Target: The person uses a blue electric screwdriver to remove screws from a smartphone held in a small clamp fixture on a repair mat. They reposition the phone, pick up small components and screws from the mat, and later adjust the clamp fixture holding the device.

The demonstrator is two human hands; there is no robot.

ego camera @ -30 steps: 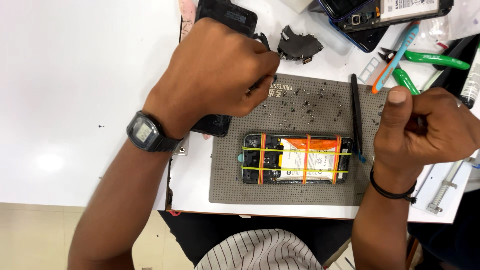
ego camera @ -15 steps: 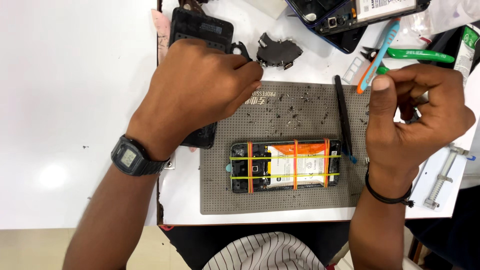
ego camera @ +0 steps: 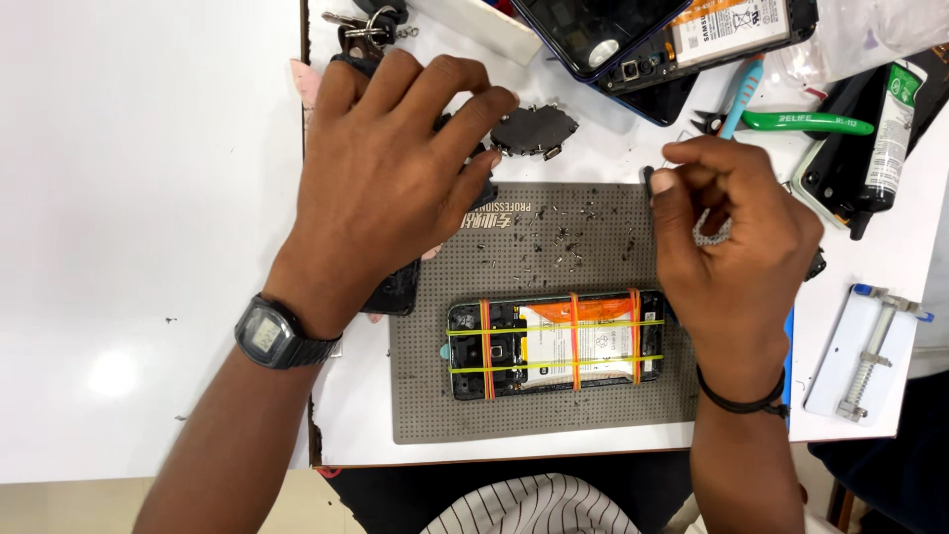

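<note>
Opened phone (ego camera: 559, 343) lies face down near the front edge of the grey work mat (ego camera: 554, 415), long side across, back cover off, battery exposed. Orange and yellow rubber bands (ego camera: 574, 341) strap it crosswise and lengthwise.

Right hand (ego camera: 732, 247) sits over the mat's right edge, just above the phone's right end. Fingers curled in tight, thumb and forefinger pinched on a thin black tool (ego camera: 648, 178); only its tip shows, at the mat's far right corner.

Left hand (ego camera: 390, 188) lies flat, fingers spread, over the mat's far left corner, pressing on a dark phone part (ego camera: 395, 292) that sticks out under the palm. Nothing gripped as far as I can see. Black digital watch (ego camera: 272, 334) on that wrist.

Small loose screws (ego camera: 559, 237) scattered on the mat's far half, between the hands. Black plastic piece (ego camera: 534, 129) just beyond the mat. Green-handled cutters (ego camera: 806, 122) beyond the mat's right corner; white clamp jig (ego camera: 870, 351) right of the mat.
</note>
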